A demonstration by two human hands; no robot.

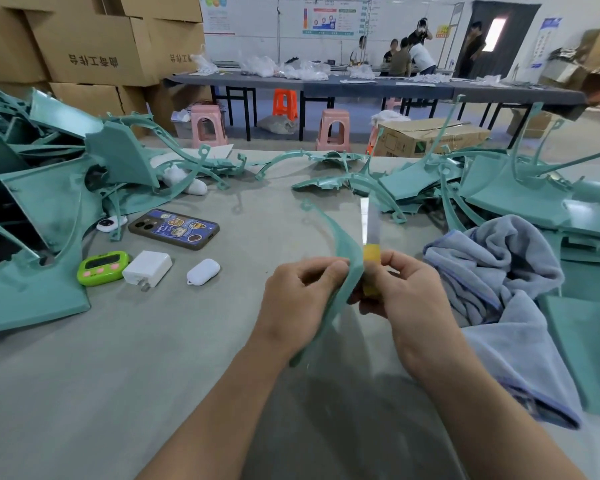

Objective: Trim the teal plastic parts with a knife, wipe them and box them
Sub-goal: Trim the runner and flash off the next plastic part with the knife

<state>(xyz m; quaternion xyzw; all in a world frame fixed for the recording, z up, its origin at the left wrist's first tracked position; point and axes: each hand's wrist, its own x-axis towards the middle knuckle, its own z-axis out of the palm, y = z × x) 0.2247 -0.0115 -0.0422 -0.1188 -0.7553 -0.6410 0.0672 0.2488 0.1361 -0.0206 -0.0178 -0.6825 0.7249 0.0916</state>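
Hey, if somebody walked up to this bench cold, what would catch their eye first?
The two hands at centre: the left hand holds a curved teal part while the right hand grips a yellow-handled knife, blade up beside it. Then the left heap and right heap of teal parts on the table, and the blue-grey towel at right.

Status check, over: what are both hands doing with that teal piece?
Left hand pinches curved teal part. Right hand grips yellow-handled knife, blade up beside part's edge. Grey towel lies at right, nothing blocking.
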